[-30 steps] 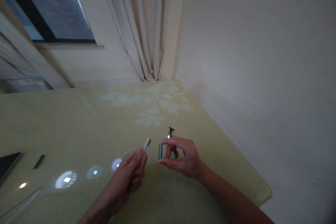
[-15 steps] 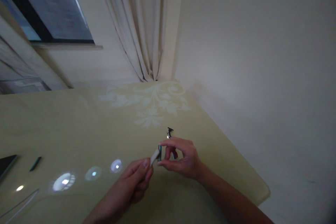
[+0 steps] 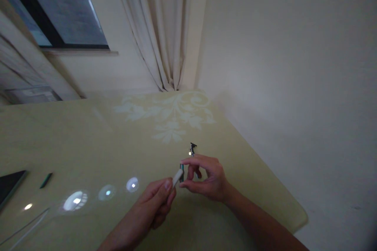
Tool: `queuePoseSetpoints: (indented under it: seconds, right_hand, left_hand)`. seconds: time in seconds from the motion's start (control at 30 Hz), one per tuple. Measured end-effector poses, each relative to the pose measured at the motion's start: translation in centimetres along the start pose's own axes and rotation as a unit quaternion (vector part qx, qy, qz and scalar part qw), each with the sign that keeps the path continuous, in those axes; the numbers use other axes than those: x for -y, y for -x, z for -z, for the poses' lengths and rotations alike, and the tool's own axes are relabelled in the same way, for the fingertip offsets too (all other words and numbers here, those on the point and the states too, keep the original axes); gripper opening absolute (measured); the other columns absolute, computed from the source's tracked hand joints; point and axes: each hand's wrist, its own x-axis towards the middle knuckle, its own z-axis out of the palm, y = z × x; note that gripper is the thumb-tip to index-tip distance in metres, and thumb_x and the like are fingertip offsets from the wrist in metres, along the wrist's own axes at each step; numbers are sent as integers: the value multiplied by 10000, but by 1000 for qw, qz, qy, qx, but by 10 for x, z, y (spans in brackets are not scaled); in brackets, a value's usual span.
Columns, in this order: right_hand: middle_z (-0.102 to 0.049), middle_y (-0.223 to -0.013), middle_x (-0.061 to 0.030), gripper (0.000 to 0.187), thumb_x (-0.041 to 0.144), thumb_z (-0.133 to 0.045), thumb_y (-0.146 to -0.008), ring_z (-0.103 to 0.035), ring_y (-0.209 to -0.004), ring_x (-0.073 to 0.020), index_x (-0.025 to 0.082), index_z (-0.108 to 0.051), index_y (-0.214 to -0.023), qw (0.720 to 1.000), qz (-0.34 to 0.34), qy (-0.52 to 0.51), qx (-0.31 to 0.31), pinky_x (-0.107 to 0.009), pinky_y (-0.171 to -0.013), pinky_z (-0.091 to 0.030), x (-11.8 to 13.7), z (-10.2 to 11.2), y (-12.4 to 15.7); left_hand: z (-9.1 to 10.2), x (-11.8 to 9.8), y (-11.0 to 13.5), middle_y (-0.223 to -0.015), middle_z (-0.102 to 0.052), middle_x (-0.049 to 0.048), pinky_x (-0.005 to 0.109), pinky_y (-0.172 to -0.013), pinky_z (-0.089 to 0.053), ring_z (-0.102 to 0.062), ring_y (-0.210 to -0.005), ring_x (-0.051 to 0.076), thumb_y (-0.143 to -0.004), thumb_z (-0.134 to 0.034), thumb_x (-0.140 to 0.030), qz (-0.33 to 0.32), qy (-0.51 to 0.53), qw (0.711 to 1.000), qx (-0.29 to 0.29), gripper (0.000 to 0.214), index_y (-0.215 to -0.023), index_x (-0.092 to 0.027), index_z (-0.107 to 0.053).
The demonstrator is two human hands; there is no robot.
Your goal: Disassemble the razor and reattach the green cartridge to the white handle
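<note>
Small teal-striped rectangular plastic piece (image 3: 182,173), lower centre of frame, being pinched between thumb and forefinger of right hand (image 3: 207,178). Left hand (image 3: 156,202) gripping narrow white plastic stick (image 3: 177,177), tip meeting teal piece. Both hovering over yellow-green tablecloth (image 3: 88,141). Small black-and-metal clip (image 3: 192,148) lying just beyond. Risk: light fingertip pinch slipping under sideways push from stick, piece dropping.

Home room, likely living or dining corner: cream curtain (image 3: 165,27) beside dark window (image 3: 55,8), plain walls, table (image 3: 88,137) with yellow-green floral-print cloth, phone-like dark slab (image 3: 10,184) at left.
</note>
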Motion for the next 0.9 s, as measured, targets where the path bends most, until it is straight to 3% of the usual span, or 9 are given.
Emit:
queuePoseSetpoints:
  seconds: [0.13, 0.3, 0.4, 0.53, 0.67, 0.8, 0.9]
  right_hand:
    - [-710, -675, 13, 415, 441, -884, -903, -542, -549, -119, 195, -774, -1218, 1000, 5, -8, 2, -242, -536, -462, 0, 0, 0]
    - [-704, -676, 21, 408, 411, -895, -898, -540, -561, -118, 197, -771, -1222, 1000, 3, -12, 5, -241, -550, -461, -1, 0, 1]
    - [-705, -674, 18, 410, 421, -895, -894, -561, -564, -122, 195, -773, -1213, 1000, 3, -17, 7, -243, -543, -460, -1, -1, 0]
    - [-704, -680, 15, 408, 424, -888, -902, -554, -555, -117, 187, -769, -1212, 1000, 3, -22, 3, -236, -529, -456, -1, -1, 0]
    - [-702, -694, 21, 406, 397, -901, -894, -537, -543, -106, 191, -768, -1216, 1000, -6, -26, -9, -225, -518, -453, -2, 0, 0]
    - [-703, -681, 23, 409, 386, -906, -888, -547, -550, -111, 195, -769, -1222, 1000, 4, -21, -4, -228, -524, -453, -3, -2, 1]
    - [-707, -683, 20, 404, 399, -899, -895, -541, -542, -108, 195, -768, -1219, 1000, 6, -16, -4, -230, -523, -454, -2, -2, 0]
  left_hand:
    - [1, -1, 0, -613, -239, -119, 199, -438, -96, -96, -518, 73, -892, -705, -755, -20, -2, 998, -51, 595, -750, -222, -484]
    - [0, -1, 1, -616, -282, -111, 206, -442, -104, -128, -516, 73, -891, -708, -752, 7, -20, 1000, 0, 581, -780, -217, -512]
    - [0, -2, 1, -629, -250, -117, 207, -446, -91, -100, -532, 78, -887, -715, -750, -14, -10, 999, -40, 584, -774, -222, -491]
    - [1, -2, 1, -631, -289, -108, 208, -451, -118, -139, -529, 75, -901, -700, -748, 0, -32, 999, -20, 581, -777, -218, -497]
    - [0, -2, 0, -627, -244, -117, 210, -450, -102, -108, -533, 77, -914, -668, -762, -31, -32, 997, -69, 593, -762, -220, -483]
    - [-1, 0, -2, -614, -248, -122, 205, -445, -106, -121, -520, 74, -895, -698, -755, -6, -15, 1000, -27, 580, -785, -223, -495]
    - [2, 0, -3, -611, -227, -125, 207, -441, -92, -96, -521, 75, -893, -692, -764, -13, -12, 998, -58, 595, -761, -229, -467]
